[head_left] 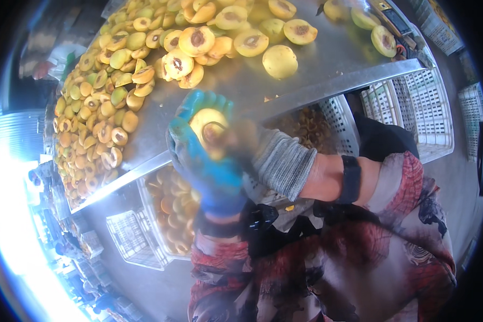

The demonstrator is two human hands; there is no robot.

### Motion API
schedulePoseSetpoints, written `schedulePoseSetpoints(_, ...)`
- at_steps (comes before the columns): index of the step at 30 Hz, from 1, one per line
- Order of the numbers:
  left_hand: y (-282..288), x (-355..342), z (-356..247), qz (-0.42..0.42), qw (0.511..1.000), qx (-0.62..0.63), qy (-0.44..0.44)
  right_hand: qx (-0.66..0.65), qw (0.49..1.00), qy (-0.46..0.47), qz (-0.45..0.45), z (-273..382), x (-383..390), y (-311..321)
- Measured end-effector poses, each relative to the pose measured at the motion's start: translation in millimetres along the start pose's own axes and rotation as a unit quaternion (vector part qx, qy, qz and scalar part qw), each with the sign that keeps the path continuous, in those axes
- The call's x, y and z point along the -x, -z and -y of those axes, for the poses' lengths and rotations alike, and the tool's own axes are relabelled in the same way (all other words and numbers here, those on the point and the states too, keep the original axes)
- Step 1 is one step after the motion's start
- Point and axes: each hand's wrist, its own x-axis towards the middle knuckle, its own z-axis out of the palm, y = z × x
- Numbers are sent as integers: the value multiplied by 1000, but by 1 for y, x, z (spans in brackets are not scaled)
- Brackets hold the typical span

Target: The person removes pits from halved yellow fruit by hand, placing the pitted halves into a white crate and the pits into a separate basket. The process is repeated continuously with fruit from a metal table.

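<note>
My left hand (201, 169), in a blue rubber-coated glove, is closed around a yellow peach half (204, 119). The peach's cut face, with its brown centre, is turned up and toward my right hand. Against that face lies my right hand (247, 140), in a grey knitted glove. Motion blurs its fingers, so I cannot make out whether they hold a tool. Both hands are over the near edge of a metal table (169, 115). Nearest beyond them on the table are loose peach halves (178, 64).
A large heap of peach halves (99, 107) spreads over the table's left and far side. Below its raised edge (354, 78) stand a crate of peaches (145, 199), a crate of brown pieces (342, 119) and white crates (421, 107). Small tools (408, 45) lie at the far right corner.
</note>
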Motion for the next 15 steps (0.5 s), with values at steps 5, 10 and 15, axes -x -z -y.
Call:
schedulePoseSetpoints(5, -1, 0, 0, 24, 999, 21, 41, -26, 1000, -13, -1, -6, -2, -1)
schedulePoseSetpoints(10, 6, -6, 2, 84, 992, 40, 84, -46, 999, -27, -10, -8, 1, 0)
schedulePoseSetpoints(15, -2, -5, 9, 73, 995, -1, 72, 37, 998, 3, -49, -10, 15, 6)
